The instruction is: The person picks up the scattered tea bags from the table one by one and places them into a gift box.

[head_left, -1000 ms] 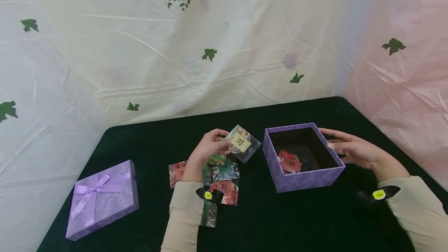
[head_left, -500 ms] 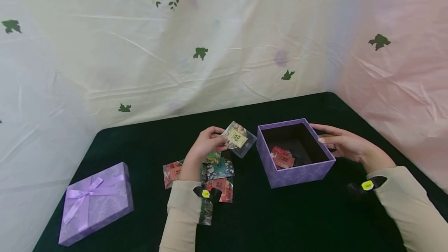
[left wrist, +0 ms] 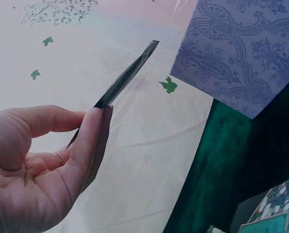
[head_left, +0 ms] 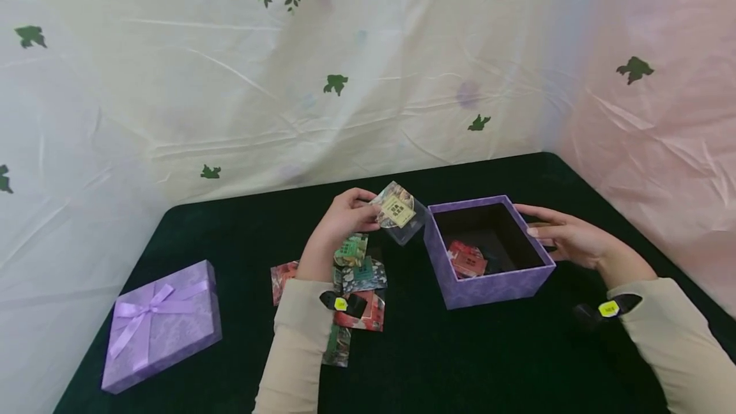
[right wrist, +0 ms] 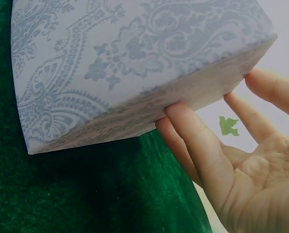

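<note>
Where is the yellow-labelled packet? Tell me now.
In the head view, the left hand pinches the yellow-labelled packet just left of the open purple box.

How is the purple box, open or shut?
Open. Inside the box you can see a red packet, and the lid lies apart on the table.

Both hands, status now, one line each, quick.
Left hand: closed, pinching the yellow-labelled packet.
Right hand: open, fingertips touching the outside of the purple box.

Box (right wrist: 134, 58) partly outside right-wrist view
</note>
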A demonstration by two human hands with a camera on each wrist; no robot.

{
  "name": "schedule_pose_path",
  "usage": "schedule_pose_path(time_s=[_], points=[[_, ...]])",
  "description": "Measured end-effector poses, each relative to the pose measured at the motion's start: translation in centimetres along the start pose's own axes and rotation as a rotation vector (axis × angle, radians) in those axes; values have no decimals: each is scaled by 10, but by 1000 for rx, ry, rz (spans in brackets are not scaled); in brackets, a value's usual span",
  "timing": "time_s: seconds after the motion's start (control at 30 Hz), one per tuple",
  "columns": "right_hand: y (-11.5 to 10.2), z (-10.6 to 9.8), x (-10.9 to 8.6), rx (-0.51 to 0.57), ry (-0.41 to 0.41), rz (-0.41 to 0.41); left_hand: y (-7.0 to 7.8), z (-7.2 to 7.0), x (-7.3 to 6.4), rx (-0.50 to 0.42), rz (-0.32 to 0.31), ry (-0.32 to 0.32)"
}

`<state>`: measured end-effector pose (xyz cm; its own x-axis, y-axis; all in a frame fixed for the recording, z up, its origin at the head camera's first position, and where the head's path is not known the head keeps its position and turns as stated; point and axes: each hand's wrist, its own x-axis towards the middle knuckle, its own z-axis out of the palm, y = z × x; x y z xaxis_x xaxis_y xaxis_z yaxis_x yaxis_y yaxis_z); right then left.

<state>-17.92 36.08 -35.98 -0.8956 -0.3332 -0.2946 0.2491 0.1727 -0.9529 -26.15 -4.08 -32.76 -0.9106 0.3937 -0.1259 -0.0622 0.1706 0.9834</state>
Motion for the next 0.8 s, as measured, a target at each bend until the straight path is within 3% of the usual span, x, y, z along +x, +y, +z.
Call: schedule_pose_path(time_s=[0.23,0.47,0.8], points=[[0,0,1,-1,7,5,16,1,0,30,15,-31],[0,-1,-1,4,9,14,25,12,4,16,29,-37],[0,0,-1,4,22,11,22,38,16,-39,46,-46]])
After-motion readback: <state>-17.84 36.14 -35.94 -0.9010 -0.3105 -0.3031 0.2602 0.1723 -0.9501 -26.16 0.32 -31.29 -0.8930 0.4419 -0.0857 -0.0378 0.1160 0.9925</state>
